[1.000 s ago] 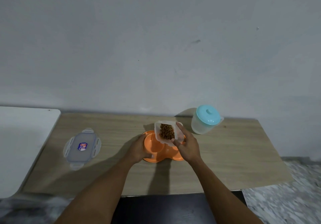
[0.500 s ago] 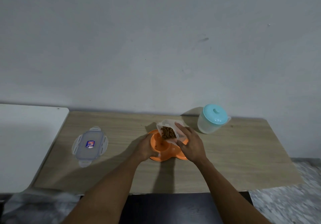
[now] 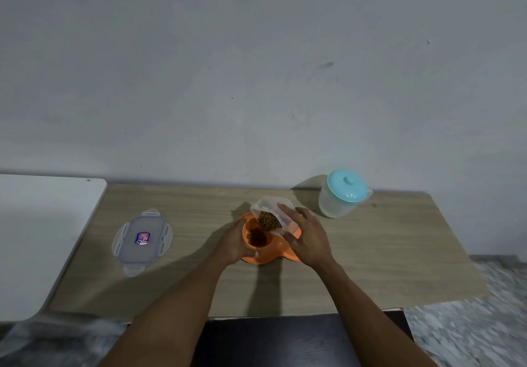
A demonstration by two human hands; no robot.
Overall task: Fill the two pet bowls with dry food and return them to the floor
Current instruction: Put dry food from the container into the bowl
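The orange double bowl (image 3: pixel 278 248) is found on the wooden table (image 3: pixel 385 252), near the middle of the tabletop and towards its front half. A heap of brown dry food (image 3: pixel 256 238) is seen in the bowl's left compartment. The right compartment is largely hidden by the hand and container in front of it, so its contents cannot be told.

A clear container (image 3: pixel 269 210) is held tilted above the left compartment, mouth down towards it, with more of the brown food gathered at its lower end. It is gripped by the right hand (image 3: pixel 309 238), fingers wrapped over its upper side. The bowl's left edge is gripped by the left hand (image 3: pixel 235 242), fingers curled round the rim.

A clear rectangular lid (image 3: pixel 142 238) with four side clips and a small label is noted flat on the table, well to the left of the bowl. A translucent jug (image 3: pixel 342 195) with a turquoise lid stands upright at the back right, near the wall (image 3: pixel 256 67). A white surface (image 3: pixel 42 238) adjoins the table on the left. Speckled floor (image 3: pixel 470 332) is visible at lower right.
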